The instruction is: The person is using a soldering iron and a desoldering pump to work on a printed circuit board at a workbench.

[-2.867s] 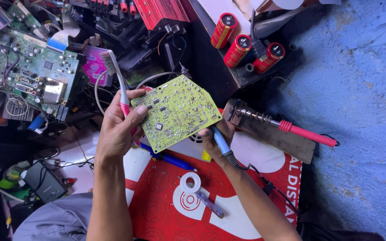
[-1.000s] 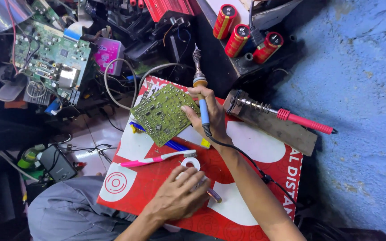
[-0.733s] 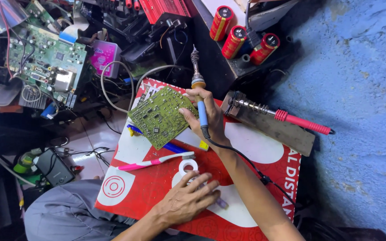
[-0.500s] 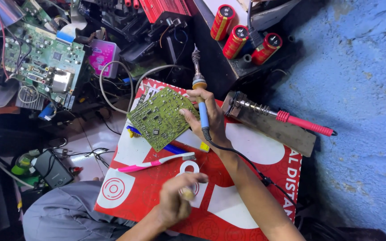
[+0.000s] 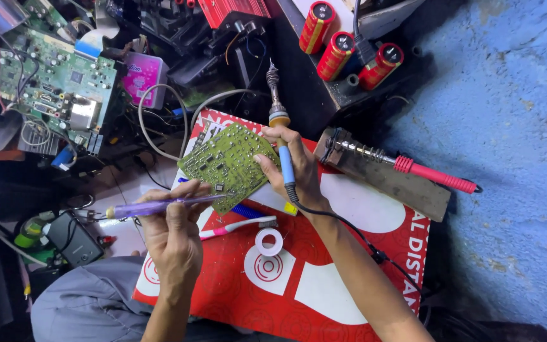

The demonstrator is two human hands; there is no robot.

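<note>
1. The flat green circuit board (image 5: 228,164) sat tilted at frame centre, above the red printed mat (image 5: 324,278).
2. The right hand (image 5: 292,166) pinched the board's right edge while also clasping a blue-handled soldering iron (image 5: 281,142).
3. The left hand (image 5: 173,231) was clenched around a translucent purple pen-like tool (image 5: 159,206) whose tip met the board's lower edge.
4. The board looked light, stiff and fragile; its bare edges seemed the safest hold.
</note>
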